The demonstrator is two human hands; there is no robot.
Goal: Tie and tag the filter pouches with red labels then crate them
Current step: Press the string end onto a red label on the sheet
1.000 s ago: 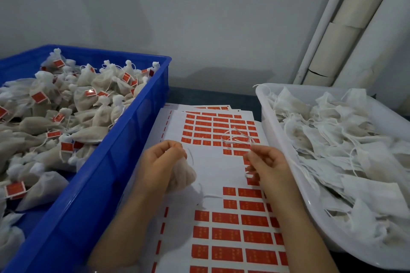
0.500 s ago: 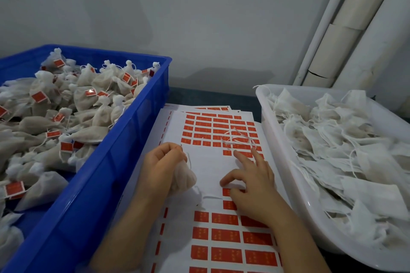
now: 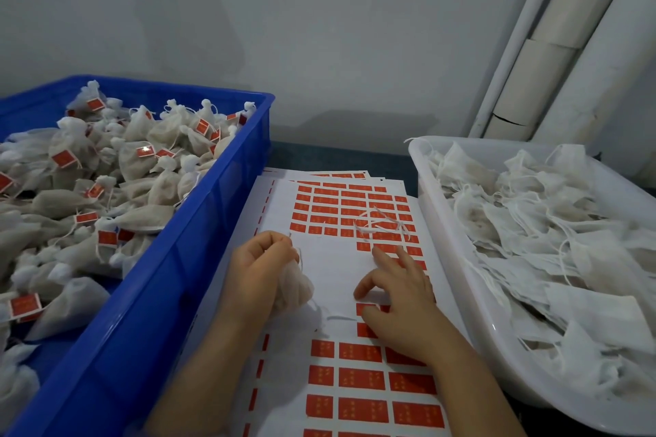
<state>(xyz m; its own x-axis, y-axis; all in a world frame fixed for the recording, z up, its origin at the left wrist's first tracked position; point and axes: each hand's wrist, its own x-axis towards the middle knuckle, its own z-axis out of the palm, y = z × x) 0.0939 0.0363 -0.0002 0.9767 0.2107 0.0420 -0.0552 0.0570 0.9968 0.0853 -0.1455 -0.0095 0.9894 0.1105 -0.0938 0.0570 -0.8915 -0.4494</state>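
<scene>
The left hand (image 3: 261, 270) is curling round a small white mesh filter pouch (image 3: 296, 289), hiding its neck; only the bulging bottom is showing. The right hand (image 3: 401, 305) is lying spread on the white sheet of red labels (image 3: 330, 270), thumb partly covering 1 label. The blue plastic crate (image 3: 159, 312) of tagged pouches and the white plastic tub (image 3: 451, 259) are running off-frame. The label print is staying unreadable.
</scene>
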